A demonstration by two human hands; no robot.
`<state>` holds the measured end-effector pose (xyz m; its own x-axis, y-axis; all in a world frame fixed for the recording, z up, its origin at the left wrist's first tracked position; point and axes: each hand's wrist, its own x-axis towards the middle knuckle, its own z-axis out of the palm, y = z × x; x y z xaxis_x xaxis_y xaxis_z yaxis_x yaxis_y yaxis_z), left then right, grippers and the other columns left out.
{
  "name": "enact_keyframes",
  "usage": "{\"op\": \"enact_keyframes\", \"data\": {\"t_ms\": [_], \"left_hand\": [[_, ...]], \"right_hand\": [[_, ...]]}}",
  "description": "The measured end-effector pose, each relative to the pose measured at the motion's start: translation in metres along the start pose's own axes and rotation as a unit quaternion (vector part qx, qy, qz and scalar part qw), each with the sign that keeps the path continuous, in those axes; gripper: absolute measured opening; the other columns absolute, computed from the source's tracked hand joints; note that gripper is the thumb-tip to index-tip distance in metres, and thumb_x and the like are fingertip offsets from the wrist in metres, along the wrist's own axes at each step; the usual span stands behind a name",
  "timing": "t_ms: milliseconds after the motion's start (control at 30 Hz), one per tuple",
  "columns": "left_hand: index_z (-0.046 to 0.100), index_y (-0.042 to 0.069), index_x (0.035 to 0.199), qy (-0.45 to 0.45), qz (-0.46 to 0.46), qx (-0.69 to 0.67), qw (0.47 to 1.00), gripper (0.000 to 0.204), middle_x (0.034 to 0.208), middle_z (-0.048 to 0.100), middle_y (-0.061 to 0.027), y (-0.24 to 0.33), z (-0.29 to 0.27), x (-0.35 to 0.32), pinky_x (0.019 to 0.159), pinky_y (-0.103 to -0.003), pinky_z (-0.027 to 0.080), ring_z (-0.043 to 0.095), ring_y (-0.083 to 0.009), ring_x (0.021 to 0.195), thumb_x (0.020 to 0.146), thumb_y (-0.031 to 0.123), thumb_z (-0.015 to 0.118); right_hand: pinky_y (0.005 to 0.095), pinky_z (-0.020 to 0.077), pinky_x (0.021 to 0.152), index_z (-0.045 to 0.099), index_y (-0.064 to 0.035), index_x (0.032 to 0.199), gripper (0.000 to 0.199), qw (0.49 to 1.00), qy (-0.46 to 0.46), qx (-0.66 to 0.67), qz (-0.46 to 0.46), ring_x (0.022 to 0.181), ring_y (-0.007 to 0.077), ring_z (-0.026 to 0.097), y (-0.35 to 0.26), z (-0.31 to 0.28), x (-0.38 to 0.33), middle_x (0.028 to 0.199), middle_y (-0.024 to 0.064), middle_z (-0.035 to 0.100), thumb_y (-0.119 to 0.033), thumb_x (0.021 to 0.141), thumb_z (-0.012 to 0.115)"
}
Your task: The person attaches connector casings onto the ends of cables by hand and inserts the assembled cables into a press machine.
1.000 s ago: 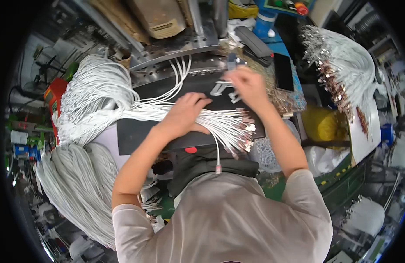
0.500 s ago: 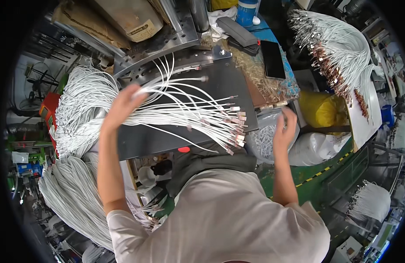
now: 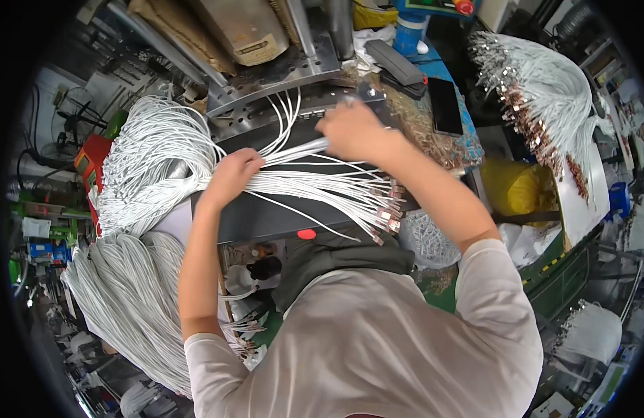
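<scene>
A bundle of thin white cables (image 3: 315, 186) lies across a black work surface (image 3: 259, 226), with small connector ends fanned out to the right. My left hand (image 3: 233, 177) is closed over the cables near the left side of the surface. Farther right and away from me, my right hand (image 3: 355, 131), a little blurred, is closed around a gathered strand of several white cables (image 3: 304, 149). The cable ends in that grip are hidden behind the fingers. A few loose cables (image 3: 284, 115) arch up behind, toward the metal machine plate (image 3: 273, 87).
Piled white cables (image 3: 151, 160) stand left, with a thick hanging bundle (image 3: 120, 292) below. A black phone (image 3: 445, 106) and a grey case (image 3: 395, 63) lie on the bench at right. Beyond hang more cables (image 3: 545, 83); a yellow bag (image 3: 517, 187) sits beneath.
My right hand has come from the right side onto the cables and closed on a strand of them. The left hand stays on the bundle. The whole view has shifted slightly.
</scene>
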<state>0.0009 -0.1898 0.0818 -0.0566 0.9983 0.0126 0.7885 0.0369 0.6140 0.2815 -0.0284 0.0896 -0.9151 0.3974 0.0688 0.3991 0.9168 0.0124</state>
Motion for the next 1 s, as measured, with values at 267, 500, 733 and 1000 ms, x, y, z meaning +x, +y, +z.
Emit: {"op": "enact_keyframes", "data": {"t_ms": [267,500,733,1000], "left_hand": [[0.069,-0.001,0.102,0.091,-0.024,-0.002,0.996,0.022,0.086,0.068,-0.0132,0.009,0.008,0.007,0.075,-0.036,0.051,0.064,-0.0244,0.079,0.102,0.021,0.065],[0.069,0.0,0.103,0.037,0.011,-0.062,0.997,0.028,0.09,0.072,-0.0143,0.053,0.023,0.031,0.078,-0.037,0.052,0.068,-0.0259,0.082,0.102,0.028,0.065],[0.07,0.0,0.126,-0.32,-0.133,-0.396,0.85,0.052,0.107,0.075,-0.0081,0.099,0.032,-0.005,0.081,-0.028,0.058,0.069,-0.014,0.086,0.109,0.047,0.055],[0.07,0.003,0.113,-0.18,-0.18,-0.467,0.847,0.03,0.075,0.049,0.0052,0.084,0.099,-0.007,0.053,-0.023,0.029,0.04,-0.0044,0.062,0.111,0.027,0.052]], "right_hand": [[0.0479,0.0536,0.091,0.067,-0.0092,0.125,0.031,0.993,0.054,0.079,0.065,0.1,0.0339,0.071,0.012,0.044,-0.026,0.104,0.0099,0.072,-0.017,0.095,0.064],[0.0446,0.0533,0.09,0.065,-0.0089,0.122,0.034,0.975,0.131,0.175,0.043,0.101,0.0318,0.068,-0.016,0.008,-0.008,0.103,0.0109,0.07,-0.024,0.092,0.071],[0.0384,0.0557,0.078,0.069,-0.0137,0.094,0.011,0.976,0.174,0.076,-0.111,0.092,0.0251,0.061,-0.002,-0.002,-0.042,0.094,0.004,0.061,-0.021,0.086,0.068],[0.035,0.0569,0.09,0.065,-0.0002,0.132,0.046,0.775,0.184,0.577,0.182,0.101,0.022,0.073,0.014,0.004,-0.015,0.115,0.016,0.075,-0.037,0.104,0.065]]}}
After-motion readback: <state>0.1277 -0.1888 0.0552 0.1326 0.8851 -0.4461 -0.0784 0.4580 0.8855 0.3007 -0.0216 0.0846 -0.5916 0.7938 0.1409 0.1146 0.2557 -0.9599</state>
